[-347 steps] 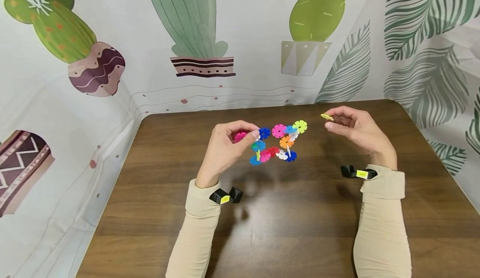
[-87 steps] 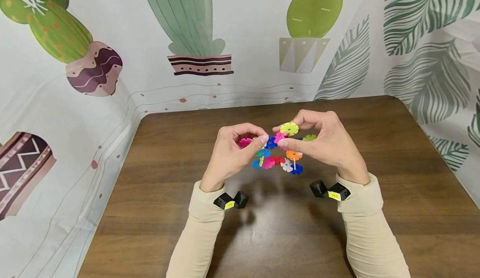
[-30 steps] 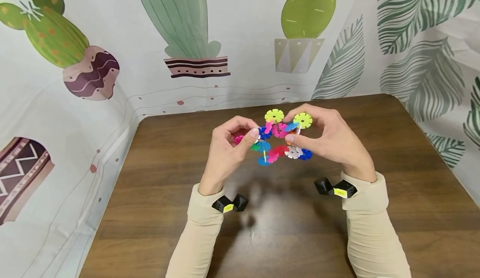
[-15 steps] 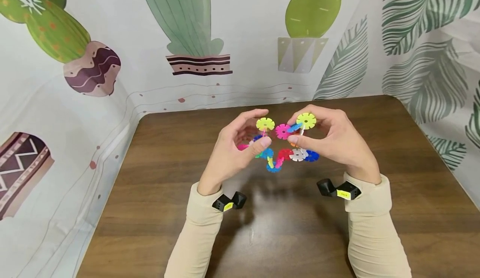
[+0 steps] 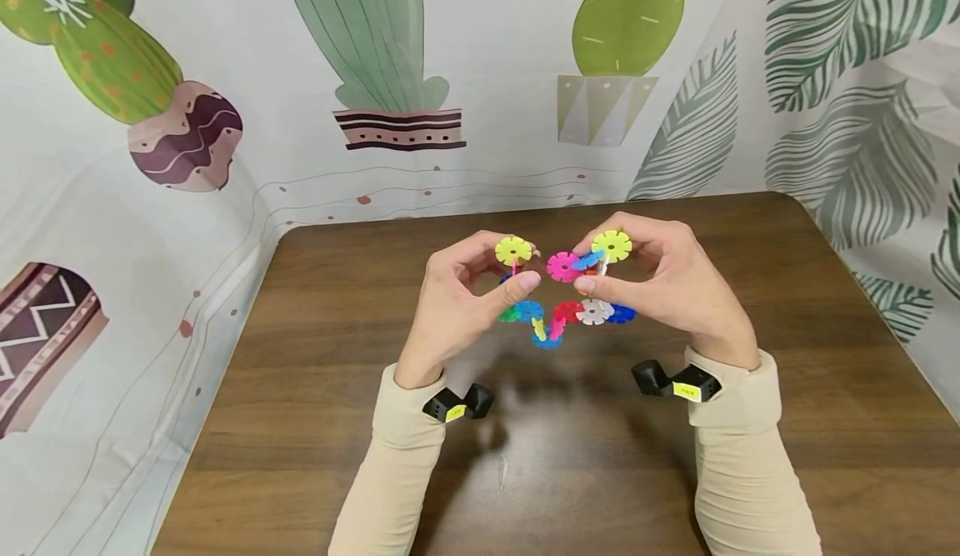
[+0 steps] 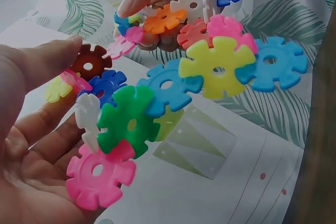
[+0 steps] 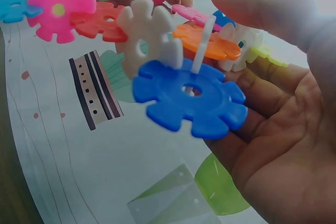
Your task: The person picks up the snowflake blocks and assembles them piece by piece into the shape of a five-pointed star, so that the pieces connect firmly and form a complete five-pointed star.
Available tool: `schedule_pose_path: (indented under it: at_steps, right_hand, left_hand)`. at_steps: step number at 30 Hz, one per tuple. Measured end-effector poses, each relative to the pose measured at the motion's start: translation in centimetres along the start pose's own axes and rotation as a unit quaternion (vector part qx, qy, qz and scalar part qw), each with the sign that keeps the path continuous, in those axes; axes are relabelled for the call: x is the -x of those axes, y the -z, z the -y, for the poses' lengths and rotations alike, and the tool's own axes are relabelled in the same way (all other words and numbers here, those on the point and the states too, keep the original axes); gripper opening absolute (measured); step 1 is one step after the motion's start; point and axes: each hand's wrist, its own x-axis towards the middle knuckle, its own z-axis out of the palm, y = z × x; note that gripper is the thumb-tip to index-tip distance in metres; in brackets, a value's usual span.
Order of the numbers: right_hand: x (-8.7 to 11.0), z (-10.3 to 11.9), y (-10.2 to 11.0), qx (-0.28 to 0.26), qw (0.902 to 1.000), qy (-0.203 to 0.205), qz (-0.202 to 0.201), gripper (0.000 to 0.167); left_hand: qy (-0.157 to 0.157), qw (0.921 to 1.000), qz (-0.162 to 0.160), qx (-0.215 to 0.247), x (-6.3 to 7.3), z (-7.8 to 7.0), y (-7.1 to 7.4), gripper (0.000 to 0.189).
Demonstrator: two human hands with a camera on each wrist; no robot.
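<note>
A chain of toothed plastic snowflake discs in several colours is held up in both hands, hanging as an uneven loop. My left hand (image 5: 457,306) pinches its left end, thumb against a brown disc (image 6: 90,62); a yellow disc (image 5: 513,250) stands above the thumb. Green (image 6: 128,121) and pink (image 6: 100,174) discs hang by the left palm. My right hand (image 5: 675,289) pinches the right side around an orange disc (image 7: 206,42), with another yellow disc (image 5: 612,246) above. A pink disc (image 5: 563,267) points into the gap between the hands. A big blue disc (image 7: 189,98) hangs below the right thumb.
Beneath the hands is a brown wooden table (image 5: 315,456). A white cloth backdrop (image 5: 510,39) printed with cacti and leaves rises behind its far edge. Black wrist cameras sit on both cuffs.
Earlier the right hand held a loose yellow disc; now a yellow disc stands on the chain's left end. The left hand has re-gripped and that end has moved left, widening the gap.
</note>
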Motion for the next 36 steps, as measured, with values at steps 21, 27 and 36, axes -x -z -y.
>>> schedule_pose_path:
  at_steps: [21, 27, 36]
  right_hand:
    - [0.17, 0.15, -0.31, -0.038, 0.9986, 0.035, 0.011, 0.029]
    - [0.05, 0.13, -0.51, -0.033, 0.9993, 0.016, -0.003, 0.03]
    - [-0.14, -0.15, -0.89, -0.044, 0.9988, 0.015, -0.015, 0.034]
  left_hand:
    - [-0.011, 0.9993, -0.025, 0.023, -0.01, -0.19, -0.23, 0.023]
    - [0.001, 0.9981, -0.054, 0.03, 0.12, -0.29, -0.51, 0.022]
    - [0.009, 0.9958, -0.075, 0.052, 0.15, 0.02, -0.65, 0.023]
